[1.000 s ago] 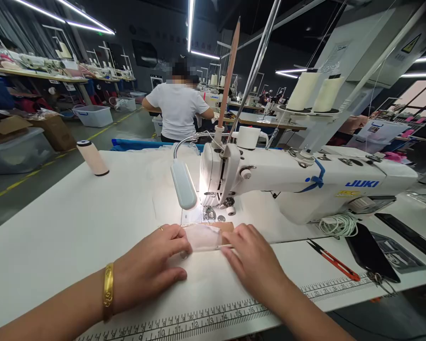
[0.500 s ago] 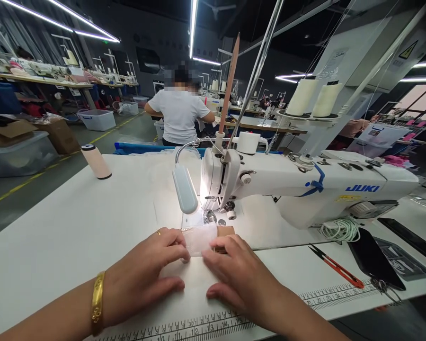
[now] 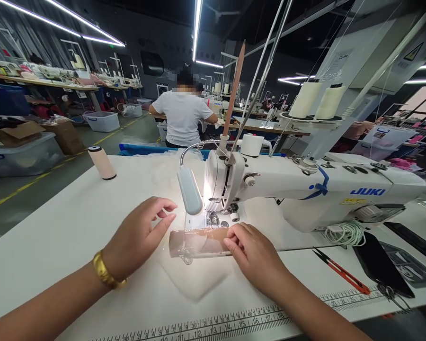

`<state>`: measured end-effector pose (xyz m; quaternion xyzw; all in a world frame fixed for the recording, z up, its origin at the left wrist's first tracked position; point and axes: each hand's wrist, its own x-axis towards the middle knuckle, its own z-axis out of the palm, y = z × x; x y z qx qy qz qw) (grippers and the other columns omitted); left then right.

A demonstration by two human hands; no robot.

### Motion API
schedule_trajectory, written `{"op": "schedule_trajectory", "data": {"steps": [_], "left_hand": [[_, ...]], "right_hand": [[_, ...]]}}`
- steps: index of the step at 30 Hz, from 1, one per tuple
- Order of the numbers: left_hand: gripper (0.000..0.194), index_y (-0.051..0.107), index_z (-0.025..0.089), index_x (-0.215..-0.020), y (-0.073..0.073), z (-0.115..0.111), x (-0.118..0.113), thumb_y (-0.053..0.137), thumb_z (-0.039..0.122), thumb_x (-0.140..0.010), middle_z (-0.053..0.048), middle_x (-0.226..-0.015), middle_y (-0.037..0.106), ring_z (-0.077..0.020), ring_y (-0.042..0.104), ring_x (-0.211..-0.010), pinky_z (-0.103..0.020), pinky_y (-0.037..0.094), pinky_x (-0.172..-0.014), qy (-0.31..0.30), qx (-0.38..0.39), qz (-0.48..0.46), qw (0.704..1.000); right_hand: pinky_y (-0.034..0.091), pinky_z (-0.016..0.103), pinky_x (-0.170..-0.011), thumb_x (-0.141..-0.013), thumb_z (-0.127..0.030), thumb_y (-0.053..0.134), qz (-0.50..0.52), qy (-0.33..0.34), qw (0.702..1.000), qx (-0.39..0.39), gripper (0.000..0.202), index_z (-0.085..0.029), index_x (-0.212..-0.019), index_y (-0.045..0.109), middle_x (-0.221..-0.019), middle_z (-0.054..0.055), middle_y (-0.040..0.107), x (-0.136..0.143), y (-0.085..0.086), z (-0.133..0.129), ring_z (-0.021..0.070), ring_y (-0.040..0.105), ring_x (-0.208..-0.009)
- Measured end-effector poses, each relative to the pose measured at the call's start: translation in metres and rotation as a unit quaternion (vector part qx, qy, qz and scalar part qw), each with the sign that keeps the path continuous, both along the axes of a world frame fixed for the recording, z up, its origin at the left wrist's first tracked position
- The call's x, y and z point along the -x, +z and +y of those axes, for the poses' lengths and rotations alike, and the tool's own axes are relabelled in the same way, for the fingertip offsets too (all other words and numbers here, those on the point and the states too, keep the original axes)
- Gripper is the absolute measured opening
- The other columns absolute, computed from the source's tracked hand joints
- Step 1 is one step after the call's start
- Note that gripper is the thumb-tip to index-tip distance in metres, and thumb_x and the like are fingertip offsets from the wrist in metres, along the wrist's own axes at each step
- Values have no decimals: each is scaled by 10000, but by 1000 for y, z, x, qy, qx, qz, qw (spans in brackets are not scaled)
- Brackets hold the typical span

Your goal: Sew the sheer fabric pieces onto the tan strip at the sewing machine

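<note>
A white JUKI sewing machine (image 3: 270, 175) stands on the white table. In front of its needle area lies a brown strip (image 3: 199, 241) with a shiny clear layer over it. My right hand (image 3: 255, 251) pinches the strip's right end between thumb and fingers. Left of the needle area, my left hand (image 3: 142, 234) is raised off the strip, thumb and fingers apart and holding nothing. Pale sheer fabric (image 3: 195, 284) spreads beneath the strip toward the table's front edge. A grey lamp (image 3: 189, 190) hangs beside the machine head.
A peach thread spool (image 3: 102, 162) stands at the table's far left. Red-handled snips (image 3: 344, 274), a black phone (image 3: 381, 265) and coiled pale cord (image 3: 345, 233) lie at the right. A printed ruler (image 3: 234, 327) runs along the front edge. Ahead sits a person in a white shirt (image 3: 182, 116).
My left hand has let go and moved up and left. My right hand has shifted right with the strip's end, and more of the brown strip now shows. The view has shifted slightly.
</note>
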<state>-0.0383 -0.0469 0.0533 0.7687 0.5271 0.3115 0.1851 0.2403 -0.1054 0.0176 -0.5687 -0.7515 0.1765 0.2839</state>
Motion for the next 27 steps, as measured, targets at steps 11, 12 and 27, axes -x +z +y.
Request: {"op": "schedule_trajectory", "data": {"steps": [11, 12, 27], "left_hand": [[213, 664, 211, -890, -37, -25, -16, 531, 362, -959, -62, -954, 694, -256, 620, -881, -379, 486, -778, -166, 51, 82, 981], [250, 662, 211, -850, -39, -22, -18, 505, 367, -966, -58, -920, 688, -248, 614, -850, -373, 475, -762, -157, 60, 77, 983], [343, 563, 206, -768, 7, 3, -22, 715, 511, -808, 49, -697, 566, -144, 458, -659, -258, 338, -633, -151, 360, -145, 909]], "right_hand": [[506, 392, -822, -1033, -118, 539, 23, 161, 981, -108, 155, -211, -1067, 658, -963, 57, 602, 7, -26, -2, 238, 535, -916], [504, 398, -823, -1032, -118, 540, 21, 159, 981, -104, 150, -208, -1054, 659, -961, 58, 598, 8, -27, -2, 239, 531, -912], [494, 400, -819, -1049, -170, 490, 37, 184, 981, -39, 207, -213, -978, 679, -928, 60, 603, -1, -19, -10, 237, 531, -894]]}}
